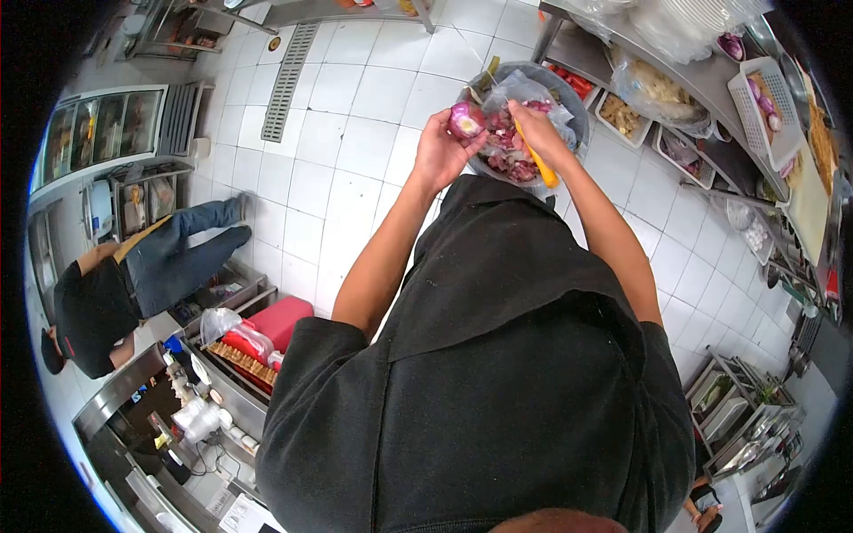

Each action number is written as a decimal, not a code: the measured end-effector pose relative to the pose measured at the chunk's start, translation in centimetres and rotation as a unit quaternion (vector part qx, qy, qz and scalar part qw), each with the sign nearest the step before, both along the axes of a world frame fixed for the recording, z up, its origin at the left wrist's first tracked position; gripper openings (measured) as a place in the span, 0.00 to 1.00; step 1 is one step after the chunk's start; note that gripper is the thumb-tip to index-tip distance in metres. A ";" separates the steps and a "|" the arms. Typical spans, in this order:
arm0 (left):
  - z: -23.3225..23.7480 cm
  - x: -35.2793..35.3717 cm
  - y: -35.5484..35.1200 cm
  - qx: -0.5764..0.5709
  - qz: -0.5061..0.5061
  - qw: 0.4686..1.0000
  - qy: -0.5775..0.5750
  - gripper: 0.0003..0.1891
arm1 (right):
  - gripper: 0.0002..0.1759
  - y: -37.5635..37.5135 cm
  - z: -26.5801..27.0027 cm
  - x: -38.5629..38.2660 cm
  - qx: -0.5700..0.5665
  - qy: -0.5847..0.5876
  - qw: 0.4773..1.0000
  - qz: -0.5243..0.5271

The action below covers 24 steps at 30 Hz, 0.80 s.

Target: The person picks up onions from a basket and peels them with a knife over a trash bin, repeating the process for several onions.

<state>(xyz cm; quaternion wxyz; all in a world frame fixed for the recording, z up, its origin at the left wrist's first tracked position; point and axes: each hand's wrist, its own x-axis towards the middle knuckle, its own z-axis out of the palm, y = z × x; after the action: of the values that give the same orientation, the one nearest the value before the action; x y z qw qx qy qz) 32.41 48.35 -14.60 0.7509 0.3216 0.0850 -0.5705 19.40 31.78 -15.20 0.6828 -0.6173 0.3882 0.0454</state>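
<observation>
My left hand point(437, 153) holds a red onion point(466, 121) in its fingers, with a pale cut or root end facing up. In my right hand point(540, 135) is a knife with a yellow handle point(544, 171); its blade cannot be made out. Both hands are over a grey bin point(579, 114) that stands on the floor in front of me. Inside it lie purple onion peelings point(514, 167) and a clear plastic bag point(526, 87). The onion and the knife are apart.
To the right, a steel shelf holds a white basket of onions point(762, 111) and bagged food point(653, 84). A floor drain point(289, 84) lies ahead. Another person point(133, 275) stands at a counter on the left, near a red container point(280, 322).
</observation>
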 end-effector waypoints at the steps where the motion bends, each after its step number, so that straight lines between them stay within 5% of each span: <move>1: 0.2 0.0 -0.1 -0.004 0.002 1.000 -0.001 0.20 | 0.33 -0.1 0.1 0.2 -0.006 0.003 1.000 -0.001; 17: 1.2 -0.8 -1.0 0.069 -0.041 0.982 -0.171 0.16 | 0.38 -0.8 0.3 -1.2 -0.010 0.003 0.999 -0.041; 24: 0.9 -1.5 -1.8 0.100 -0.034 0.968 -0.226 0.15 | 0.40 2.4 2.5 -1.9 -0.300 -0.060 0.952 0.020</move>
<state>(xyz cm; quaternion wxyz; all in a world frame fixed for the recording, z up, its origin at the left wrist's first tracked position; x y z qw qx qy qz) 30.92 46.53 -13.72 0.6950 0.5186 -0.0415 -0.4963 17.55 34.23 -12.70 0.4871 -0.8027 0.3302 -0.0967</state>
